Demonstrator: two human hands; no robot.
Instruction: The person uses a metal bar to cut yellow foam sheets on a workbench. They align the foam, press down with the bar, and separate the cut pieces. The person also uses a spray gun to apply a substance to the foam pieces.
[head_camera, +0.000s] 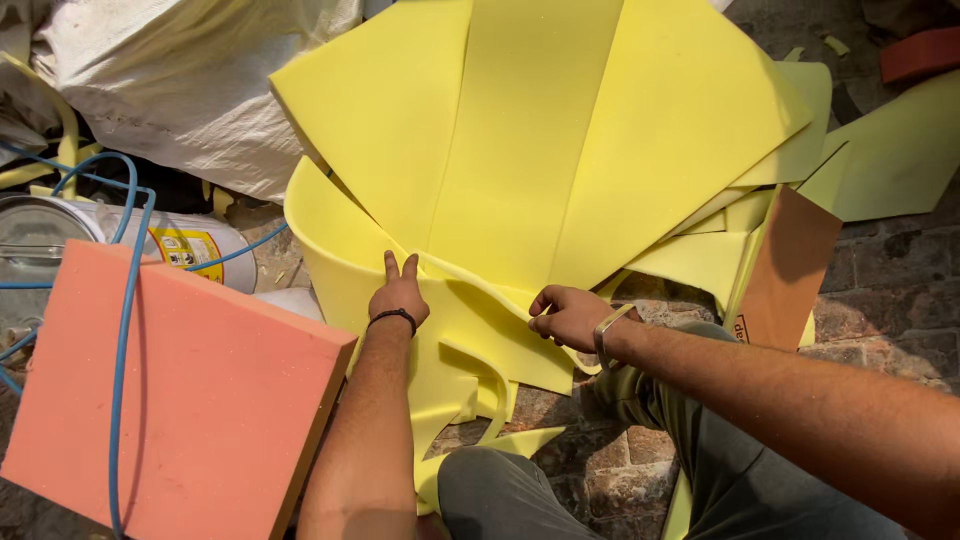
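Observation:
A big sheet of thin yellow foam (540, 150) fans out in front of me, folded and curved over a yellow foam-covered form (340, 250). My left hand (398, 292) lies flat on the foam near the fold, two fingers stretched forward, a black band on the wrist. My right hand (565, 315) pinches the lower edge of the same yellow sheet, a metal bracelet on its wrist. Both forearms reach in from the bottom, over my knees in grey trousers (720, 470).
A thick pink foam block (170, 390) lies at the lower left with a blue hose (125, 330) across it. Behind it stand a metal can (190, 245) and white sacks (190, 90). Brown cardboard (790, 270) and yellow foam offcuts (890, 150) lie right, on stone paving (880, 300).

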